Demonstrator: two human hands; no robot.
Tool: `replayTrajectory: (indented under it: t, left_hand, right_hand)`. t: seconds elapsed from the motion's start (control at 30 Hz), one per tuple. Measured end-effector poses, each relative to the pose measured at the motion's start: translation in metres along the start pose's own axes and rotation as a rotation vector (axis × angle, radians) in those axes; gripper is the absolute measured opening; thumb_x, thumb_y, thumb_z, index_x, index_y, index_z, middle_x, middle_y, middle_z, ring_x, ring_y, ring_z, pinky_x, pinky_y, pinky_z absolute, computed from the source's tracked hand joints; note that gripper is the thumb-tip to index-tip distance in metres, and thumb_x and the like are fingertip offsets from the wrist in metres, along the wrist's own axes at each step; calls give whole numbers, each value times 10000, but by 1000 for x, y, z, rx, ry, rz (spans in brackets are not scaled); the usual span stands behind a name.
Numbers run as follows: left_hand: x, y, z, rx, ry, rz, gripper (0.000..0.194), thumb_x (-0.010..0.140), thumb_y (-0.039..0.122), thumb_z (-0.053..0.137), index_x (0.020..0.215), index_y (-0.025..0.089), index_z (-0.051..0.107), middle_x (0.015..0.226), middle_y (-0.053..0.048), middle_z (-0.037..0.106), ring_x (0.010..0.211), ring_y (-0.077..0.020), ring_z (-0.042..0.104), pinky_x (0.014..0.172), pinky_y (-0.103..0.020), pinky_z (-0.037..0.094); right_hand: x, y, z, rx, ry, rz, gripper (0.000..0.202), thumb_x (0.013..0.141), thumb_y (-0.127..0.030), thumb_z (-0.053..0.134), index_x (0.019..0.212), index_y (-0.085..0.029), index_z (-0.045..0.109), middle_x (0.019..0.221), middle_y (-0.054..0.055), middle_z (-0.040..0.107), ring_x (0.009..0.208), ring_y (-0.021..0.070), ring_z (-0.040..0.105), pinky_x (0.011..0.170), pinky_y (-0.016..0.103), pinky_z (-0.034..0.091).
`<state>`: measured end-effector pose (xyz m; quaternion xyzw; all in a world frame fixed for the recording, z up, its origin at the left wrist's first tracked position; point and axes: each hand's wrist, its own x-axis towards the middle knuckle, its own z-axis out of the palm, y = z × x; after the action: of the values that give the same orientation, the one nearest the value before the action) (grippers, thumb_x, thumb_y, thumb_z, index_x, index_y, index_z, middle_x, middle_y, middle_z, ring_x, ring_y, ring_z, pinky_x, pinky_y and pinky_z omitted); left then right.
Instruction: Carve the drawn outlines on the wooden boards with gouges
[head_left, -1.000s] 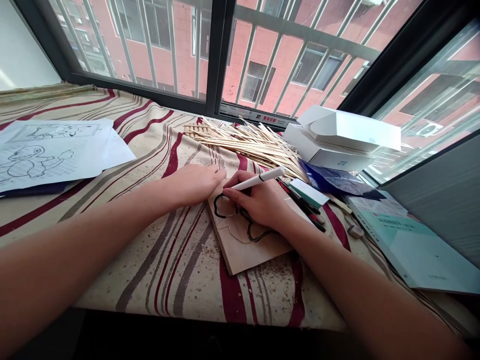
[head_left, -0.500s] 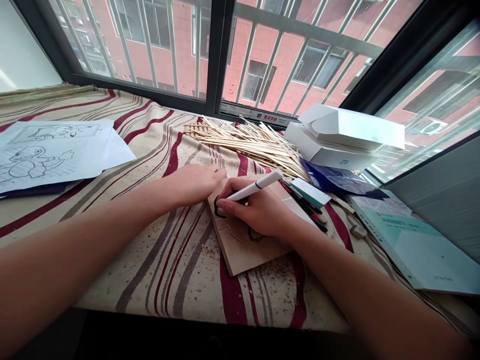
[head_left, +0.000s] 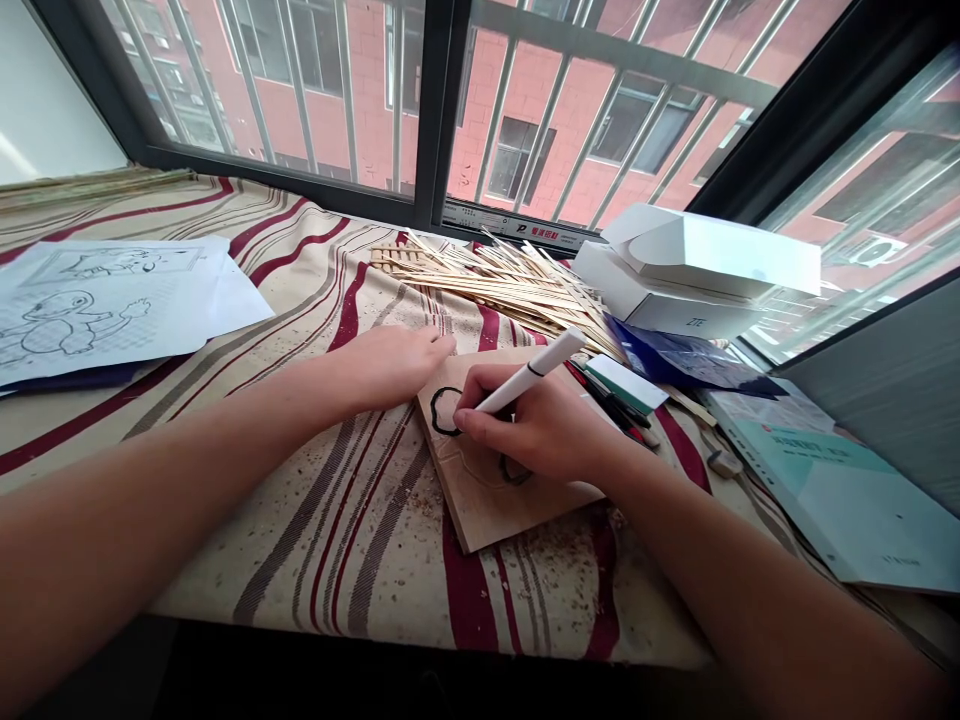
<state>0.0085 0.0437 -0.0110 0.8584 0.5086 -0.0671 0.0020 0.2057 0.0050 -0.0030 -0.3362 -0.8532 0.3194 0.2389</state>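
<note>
My right hand [head_left: 536, 425] grips a white marker [head_left: 532, 370] in a writing hold, its tip low over a light wooden board [head_left: 480, 510]. A thick black curved outline [head_left: 436, 402] is drawn near the board's left edge. Shallow carved lines run below it, and another dark curve is partly under my right hand. My left hand [head_left: 397, 365] lies palm down at the board's upper left corner, fingers curled against it; its fingertips are mostly hidden. Wood crumbs [head_left: 555, 590] are scattered on the striped cloth [head_left: 300, 560] around the board.
Behind the board lies a pile of thin wooden sticks [head_left: 510, 285], with a white box [head_left: 690, 270] to its right. Several pens [head_left: 619, 410], an eraser-like lump [head_left: 724, 463] and a green-and-white book [head_left: 847, 490] are on the right. Printed line drawings [head_left: 105, 310] lie at left, below the barred window.
My right hand has shifted slightly right with the marker. The black line at the board's left now shows as a longer, nearly closed loop. My left hand stays in place.
</note>
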Motion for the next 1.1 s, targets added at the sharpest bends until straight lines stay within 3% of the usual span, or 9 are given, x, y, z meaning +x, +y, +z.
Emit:
replayTrajectory:
  t: [0.37, 0.57, 0.87, 1.1]
  left_hand:
    - [0, 0, 1, -56, 0, -23, 374, 1031, 229, 260, 1172, 165, 600, 1236, -135, 673, 1043, -283, 675, 825, -386, 497]
    - [-1, 2, -1, -24, -10, -31, 371, 1036, 219, 259, 1200, 170, 587, 1253, -123, 665, 1057, -281, 673, 834, -382, 494]
    - [-3, 2, -4, -18, -15, -28, 328, 1035, 221, 289, 1160, 169, 587, 1210, -119, 673, 997, -261, 677, 791, -359, 478]
    - [0, -1, 1, -26, 8, -4, 381, 1031, 237, 254, 1193, 164, 591, 1223, -136, 671, 1031, -292, 671, 815, -394, 487]
  right_hand:
    - [-4, 8, 9, 167, -115, 10, 146, 910, -262, 633, 808, -158, 624, 662, -29, 600, 601, 89, 492, 597, 249, 392]
    - [-4, 4, 8, 122, -40, 43, 133, 897, -248, 625, 795, -164, 614, 660, -19, 599, 648, 110, 517, 633, 261, 401]
    - [-4, 9, 13, 187, -96, -12, 140, 904, -263, 649, 817, -156, 623, 695, -22, 605, 637, 95, 508, 627, 251, 407]
    - [-1, 7, 10, 145, -66, 10, 132, 901, -251, 637, 809, -158, 618, 683, -20, 606, 643, 105, 522, 646, 262, 420]
